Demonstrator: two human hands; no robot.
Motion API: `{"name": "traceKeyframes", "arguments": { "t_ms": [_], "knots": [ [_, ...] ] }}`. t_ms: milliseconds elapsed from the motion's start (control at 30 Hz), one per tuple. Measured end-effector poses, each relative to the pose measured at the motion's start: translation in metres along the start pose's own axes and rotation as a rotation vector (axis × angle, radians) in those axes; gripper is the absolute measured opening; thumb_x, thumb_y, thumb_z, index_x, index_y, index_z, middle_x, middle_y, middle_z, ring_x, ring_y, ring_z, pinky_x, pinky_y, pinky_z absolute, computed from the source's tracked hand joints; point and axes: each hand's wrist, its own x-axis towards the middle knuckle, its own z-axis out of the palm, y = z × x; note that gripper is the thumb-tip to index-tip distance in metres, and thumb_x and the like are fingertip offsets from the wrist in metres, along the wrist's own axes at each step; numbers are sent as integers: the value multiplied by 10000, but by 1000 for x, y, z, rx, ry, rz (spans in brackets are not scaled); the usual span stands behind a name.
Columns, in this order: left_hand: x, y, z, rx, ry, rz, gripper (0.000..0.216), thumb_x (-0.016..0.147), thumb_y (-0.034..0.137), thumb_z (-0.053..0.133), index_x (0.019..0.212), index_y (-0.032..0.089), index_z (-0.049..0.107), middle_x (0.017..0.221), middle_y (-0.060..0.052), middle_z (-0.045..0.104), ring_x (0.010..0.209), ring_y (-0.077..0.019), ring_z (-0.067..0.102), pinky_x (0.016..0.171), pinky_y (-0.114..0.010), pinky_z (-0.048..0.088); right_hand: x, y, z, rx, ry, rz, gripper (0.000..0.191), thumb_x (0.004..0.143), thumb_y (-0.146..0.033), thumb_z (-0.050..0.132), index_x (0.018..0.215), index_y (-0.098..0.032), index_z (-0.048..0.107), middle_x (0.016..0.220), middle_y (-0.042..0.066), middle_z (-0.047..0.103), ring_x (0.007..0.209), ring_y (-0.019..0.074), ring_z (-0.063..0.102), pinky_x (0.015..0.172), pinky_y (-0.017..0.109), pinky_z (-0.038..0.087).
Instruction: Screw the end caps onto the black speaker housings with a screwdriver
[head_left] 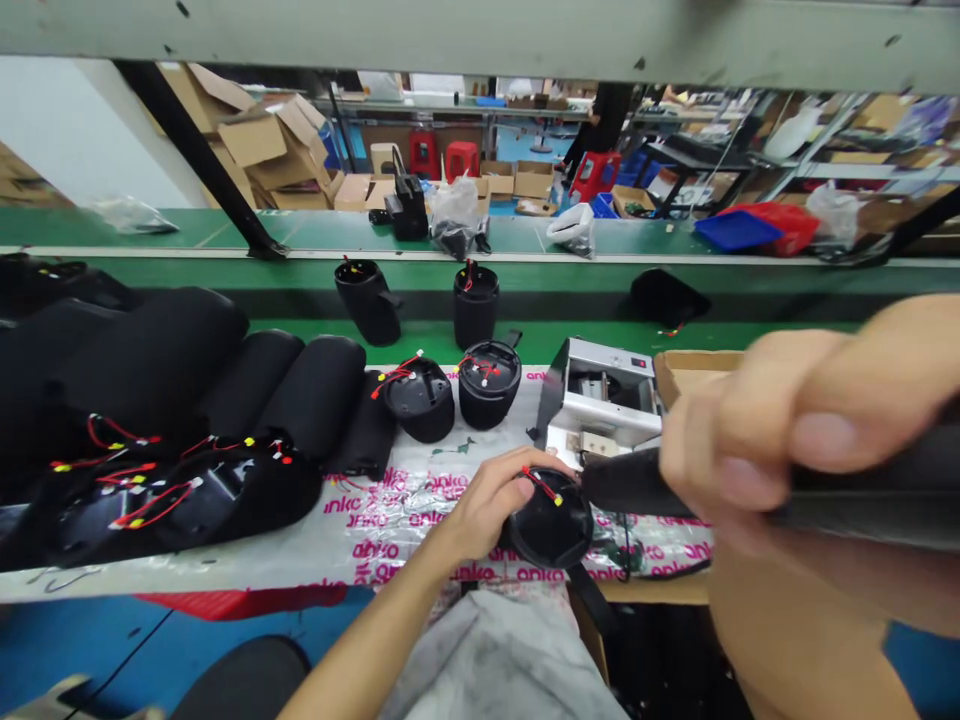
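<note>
Positioning, apparently: left hand gripped black cylindrical plastic housing, right hand long blurred black piece; next likely needed steadiness.

Left of the silver machine, black cylinders bore red wires; beside it, a whitish sheet repeated magenta lettering; behind it, the worktop was green.

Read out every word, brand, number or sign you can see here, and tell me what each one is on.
"anko": pink, repeated across the plastic sheet on the table.
Silver machine: any marking by its switch is too small to read.
Black cylinder at the left hand: no writing can be made out.
Background: any other print is too small or blurred.
</note>
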Motion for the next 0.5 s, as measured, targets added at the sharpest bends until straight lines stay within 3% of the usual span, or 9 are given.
{"name": "traceKeyframes", "arguments": {
  "t_ms": [133, 233, 367, 500],
  "knots": [
    [2, 0, 2, 35, 9, -8, 607, 1080, 694, 533, 1234, 183, 820, 1217, -116, 814, 1159, -353, 732, 1061, -419, 511, 11, 13, 54, -1, -26, -23, 561, 908, -797, 807, 895, -237, 786, 855, 104, 771, 696, 249, 749, 497, 339, 609],
    [2, 1, 3, 40, 18, -18, 649, 1077, 738, 523, 1215, 174, 815, 1207, -122, 810, 1153, -353, 733, 1051, -415, 504, 12, 19, 73, -26, -78, -58, 597, 900, -836, 788, 947, -241, 804, 838, 91, 760, 650, 218, 724, 463, 309, 578],
    [2, 1, 3, 37, 33, -9, 687, 1084, 772, 516, 1200, 164, 816, 1202, -129, 811, 1153, -347, 731, 1046, -403, 501, 23, 18, 73, -70, -222, -115, 581, 927, -758, 820, 1044, -190, 845, 848, 63, 754, 579, 165, 675, 416, 301, 561],
    [3, 3, 3, 47, 31, -3, 717, 1088, 795, 489, 1202, 168, 818, 1214, -135, 817, 1146, -341, 737, 1047, -405, 511, 35, 10, 60, -78, -483, -62, 578, 921, -652, 888, 1217, -156, 846, 994, 91, 783, 723, 221, 766, 517, 364, 686]
  ]
}}
